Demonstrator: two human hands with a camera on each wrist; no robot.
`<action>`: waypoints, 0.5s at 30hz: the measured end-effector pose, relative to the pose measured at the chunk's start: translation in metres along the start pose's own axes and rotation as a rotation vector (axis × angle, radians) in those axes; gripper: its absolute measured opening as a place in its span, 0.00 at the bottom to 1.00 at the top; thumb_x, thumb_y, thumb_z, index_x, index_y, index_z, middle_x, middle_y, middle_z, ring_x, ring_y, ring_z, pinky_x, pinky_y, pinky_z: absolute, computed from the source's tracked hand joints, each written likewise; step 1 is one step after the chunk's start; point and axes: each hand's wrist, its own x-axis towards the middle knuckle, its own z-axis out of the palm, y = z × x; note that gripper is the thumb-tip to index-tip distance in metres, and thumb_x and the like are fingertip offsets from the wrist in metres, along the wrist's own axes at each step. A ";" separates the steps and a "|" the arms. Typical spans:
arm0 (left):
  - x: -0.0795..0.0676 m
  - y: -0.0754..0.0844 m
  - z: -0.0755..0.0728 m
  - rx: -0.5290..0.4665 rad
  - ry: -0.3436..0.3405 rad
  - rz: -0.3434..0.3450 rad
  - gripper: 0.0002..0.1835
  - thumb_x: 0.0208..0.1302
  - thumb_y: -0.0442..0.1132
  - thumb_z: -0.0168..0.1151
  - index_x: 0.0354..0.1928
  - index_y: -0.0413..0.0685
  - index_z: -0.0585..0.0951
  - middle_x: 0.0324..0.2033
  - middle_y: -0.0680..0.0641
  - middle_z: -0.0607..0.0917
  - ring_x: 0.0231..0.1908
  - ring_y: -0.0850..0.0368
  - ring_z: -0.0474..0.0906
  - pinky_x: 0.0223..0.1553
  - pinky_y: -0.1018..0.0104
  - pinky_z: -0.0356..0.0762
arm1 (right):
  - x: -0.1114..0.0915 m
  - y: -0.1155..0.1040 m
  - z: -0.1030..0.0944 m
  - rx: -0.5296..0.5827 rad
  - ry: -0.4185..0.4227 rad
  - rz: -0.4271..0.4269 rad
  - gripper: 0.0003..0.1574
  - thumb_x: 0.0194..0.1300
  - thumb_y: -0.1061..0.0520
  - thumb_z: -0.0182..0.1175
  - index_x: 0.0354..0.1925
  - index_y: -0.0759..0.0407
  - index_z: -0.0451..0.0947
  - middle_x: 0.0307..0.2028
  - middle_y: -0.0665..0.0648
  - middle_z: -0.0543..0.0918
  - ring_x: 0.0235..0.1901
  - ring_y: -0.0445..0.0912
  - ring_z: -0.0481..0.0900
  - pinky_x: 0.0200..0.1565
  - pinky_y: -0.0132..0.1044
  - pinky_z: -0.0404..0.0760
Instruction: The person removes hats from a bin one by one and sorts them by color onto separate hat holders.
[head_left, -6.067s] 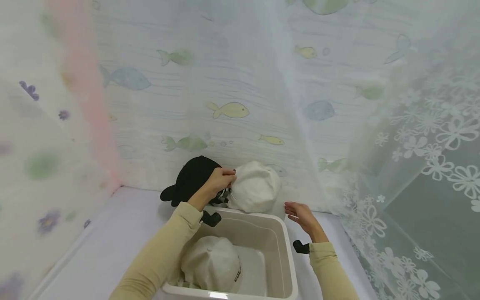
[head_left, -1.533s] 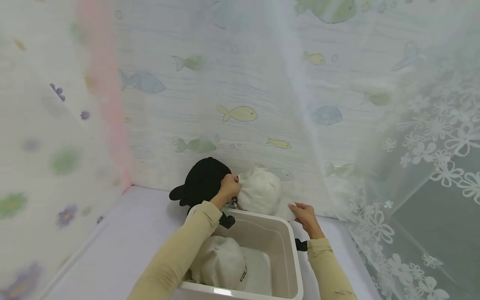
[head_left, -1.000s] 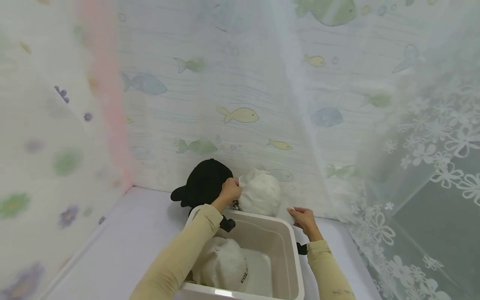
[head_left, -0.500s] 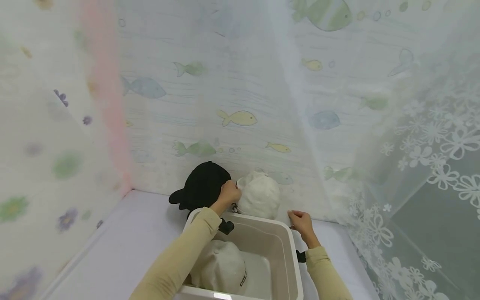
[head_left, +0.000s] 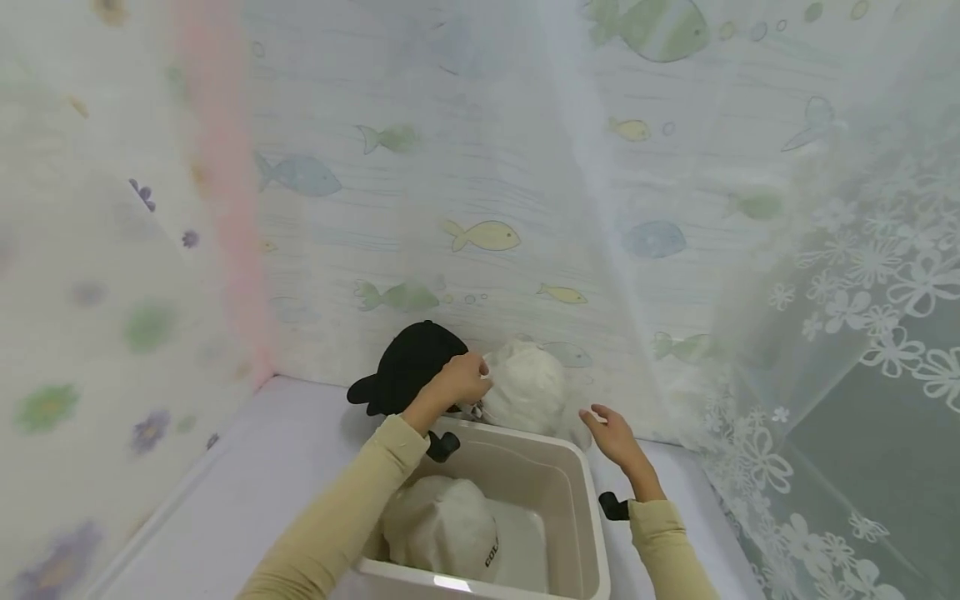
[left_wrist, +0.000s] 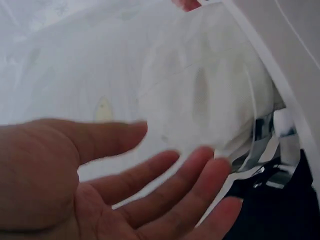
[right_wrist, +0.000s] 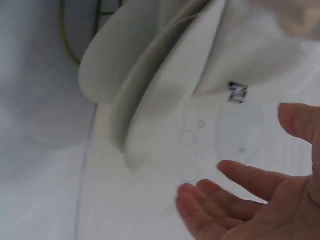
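A white cap [head_left: 525,387] sits against the curtain behind the bin, beside a black cap [head_left: 412,371]. My left hand [head_left: 461,379] is between the two caps, near the white one's left side. In the left wrist view its fingers [left_wrist: 165,200] are extended and grip nothing; whether the tips touch the white cap, I cannot tell. My right hand [head_left: 613,435] is held just right of the white cap's brim, fingers spread and apart from it. The right wrist view shows pale overlapping brims [right_wrist: 165,95] and dark lettering [right_wrist: 237,92].
A beige plastic bin [head_left: 558,467] stands in front of the caps, with another off-white cap [head_left: 442,525] inside it. A white surface [head_left: 277,450] lies under everything. Sheer curtains [head_left: 480,150] printed with fish and flowers hang behind and at both sides.
Six seconds ago the right hand was apart from the white cap; then it pinched the brim. Now both hands have loosened, and the right hand has drawn off the brim.
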 end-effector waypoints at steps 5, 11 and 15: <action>-0.014 0.004 -0.012 0.043 -0.094 0.104 0.20 0.76 0.43 0.57 0.62 0.37 0.77 0.57 0.38 0.81 0.56 0.44 0.80 0.57 0.50 0.79 | -0.014 -0.017 -0.011 0.050 0.056 -0.089 0.37 0.81 0.44 0.46 0.73 0.69 0.62 0.72 0.73 0.64 0.70 0.69 0.65 0.66 0.62 0.70; -0.025 -0.002 -0.025 0.063 -0.216 0.311 0.22 0.78 0.44 0.56 0.65 0.36 0.75 0.52 0.40 0.85 0.52 0.47 0.83 0.56 0.54 0.81 | -0.044 -0.035 -0.025 0.026 -0.023 -0.314 0.36 0.82 0.46 0.46 0.77 0.63 0.58 0.77 0.69 0.57 0.76 0.68 0.51 0.72 0.68 0.54; -0.032 -0.009 -0.032 0.116 -0.295 0.387 0.22 0.77 0.42 0.56 0.65 0.37 0.75 0.50 0.44 0.87 0.49 0.51 0.84 0.54 0.57 0.81 | -0.068 -0.045 -0.031 -0.023 -0.121 -0.458 0.37 0.82 0.51 0.48 0.80 0.57 0.52 0.80 0.66 0.50 0.79 0.66 0.37 0.70 0.75 0.44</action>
